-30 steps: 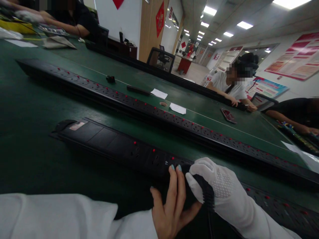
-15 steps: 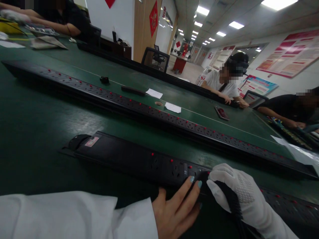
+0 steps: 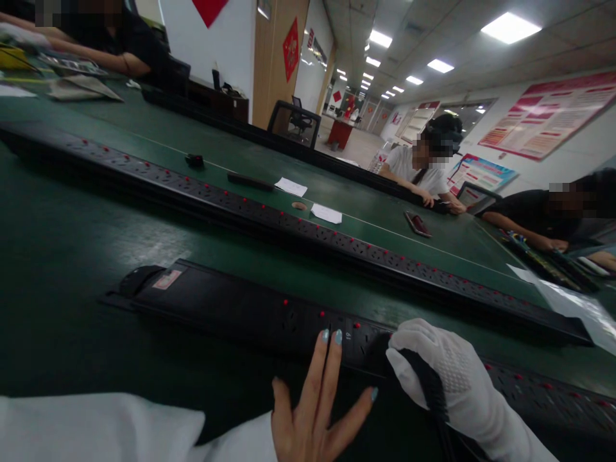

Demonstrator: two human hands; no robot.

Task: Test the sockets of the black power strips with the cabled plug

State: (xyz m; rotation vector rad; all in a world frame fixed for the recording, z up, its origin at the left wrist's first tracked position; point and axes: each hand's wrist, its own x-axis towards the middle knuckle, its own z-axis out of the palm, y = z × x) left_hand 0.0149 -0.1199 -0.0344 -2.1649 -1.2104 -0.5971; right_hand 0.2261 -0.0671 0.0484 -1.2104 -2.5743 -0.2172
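A long black socket strip (image 3: 231,301) with red indicator dots lies across the green table in front of me. My left hand (image 3: 317,410) is bare, its fingers spread, with two fingertips resting on the strip just left of the "19" mark. To the right, my right hand (image 3: 447,372), in a white glove, is wrapped round a black plug with a thick cable (image 3: 428,385) at the strip's face. The glove hides most of the plug and that part of the strip.
A second long socket strip (image 3: 269,215) lies behind. Beyond are paper slips (image 3: 291,187), a black bar (image 3: 250,181), a small black part (image 3: 195,161) and a phone (image 3: 418,224). Other people sit at the far side, left and right.
My left hand has moved left along the strip and its fingers have spread wider. My right hand still grips the plug. The whole view has shifted slightly.
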